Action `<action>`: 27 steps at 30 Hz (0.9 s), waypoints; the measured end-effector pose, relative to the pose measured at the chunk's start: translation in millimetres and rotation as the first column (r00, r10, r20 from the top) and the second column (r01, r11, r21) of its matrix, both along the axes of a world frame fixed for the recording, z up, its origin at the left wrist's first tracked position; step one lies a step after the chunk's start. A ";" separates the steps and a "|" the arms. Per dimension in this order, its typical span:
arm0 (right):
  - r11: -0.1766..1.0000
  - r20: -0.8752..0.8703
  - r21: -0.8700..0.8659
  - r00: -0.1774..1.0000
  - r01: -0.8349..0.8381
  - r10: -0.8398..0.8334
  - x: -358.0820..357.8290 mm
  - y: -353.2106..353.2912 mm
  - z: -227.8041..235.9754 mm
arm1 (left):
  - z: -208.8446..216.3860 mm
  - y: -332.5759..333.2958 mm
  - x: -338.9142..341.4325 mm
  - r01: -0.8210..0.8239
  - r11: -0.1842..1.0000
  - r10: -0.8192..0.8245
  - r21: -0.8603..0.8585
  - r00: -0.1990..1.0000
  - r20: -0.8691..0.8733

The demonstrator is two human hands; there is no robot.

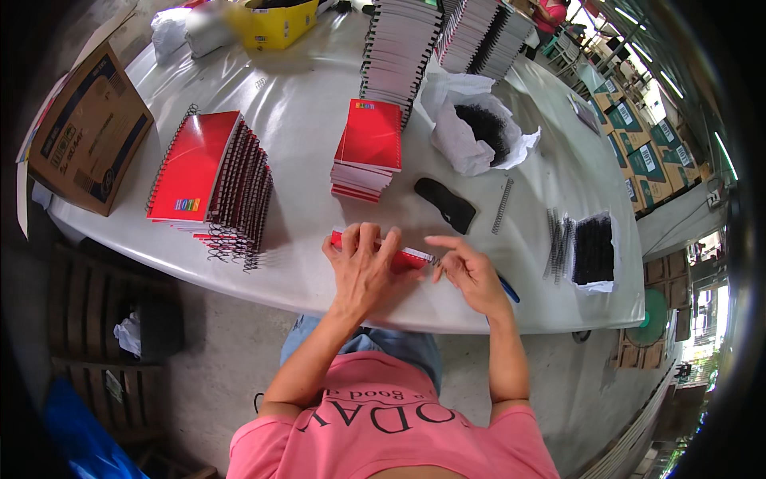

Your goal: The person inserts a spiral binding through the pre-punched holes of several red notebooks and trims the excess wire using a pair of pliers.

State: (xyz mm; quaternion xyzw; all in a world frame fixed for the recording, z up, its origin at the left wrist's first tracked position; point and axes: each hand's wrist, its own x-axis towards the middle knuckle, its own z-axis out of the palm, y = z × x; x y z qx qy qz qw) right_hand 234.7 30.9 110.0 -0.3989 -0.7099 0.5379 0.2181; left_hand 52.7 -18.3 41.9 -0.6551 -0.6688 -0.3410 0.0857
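My left hand (363, 259) is closed over a small red notebook (408, 259) near the table's front edge, its fingers bent over the top. A short end of dark spiral coil (434, 260) sticks out at the notebook's right end. Beside it is my right hand (472, 275), index finger stretched out and thumb apart from it, with the coil end between them. Just beyond my hands stands a stack of red-covered notebooks (371, 140) with no coil showing. To the left, a taller pile of red notebooks (199, 160) has dark spiral coils along the edges.
A flat black item (447, 206) and a loose coil (503, 206) lie right of the stack. Further right are more coils (556, 246), a white box of black coils (594, 249) and a blue pen (508, 288). A white bag (523, 148) and cardboard box (92, 132) stand farther off.
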 end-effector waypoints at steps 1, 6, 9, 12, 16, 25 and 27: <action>1.000 -0.093 0.001 0.995 0.023 -0.023 0.8 -0.1 -3.2 | 2.0 -1.7 0.1 0.001 1.000 -0.001 -0.005 1.000 -0.001; 0.923 0.034 0.379 0.996 0.067 -0.087 6.4 -6.4 -12.0 | -1.1 -4.6 -0.9 0.057 0.997 -0.059 0.048 0.998 0.031; 0.988 0.112 0.136 0.992 -0.073 0.057 9.8 -0.2 -8.1 | -2.7 -6.7 -2.3 0.071 0.996 -0.074 0.050 0.995 0.068; 0.998 0.150 0.037 0.988 -0.048 0.042 8.9 17.6 -4.5 | 3.7 -4.7 -3.7 0.099 0.993 -0.105 0.066 0.990 0.098; 0.611 0.361 0.783 0.884 -0.115 -0.297 5.8 69.6 -31.9 | 10.6 -4.0 -7.8 0.142 0.986 -0.153 0.083 0.979 0.133; 0.980 -0.507 -0.135 0.840 0.146 -0.195 21.1 64.6 -26.0 | 10.5 -5.3 -13.7 0.187 0.978 -0.200 0.098 0.967 0.158; 0.992 -0.405 0.122 0.911 -0.034 0.081 16.4 44.1 -44.0 | 11.3 -4.6 -11.0 0.219 0.972 -0.231 0.090 0.958 0.168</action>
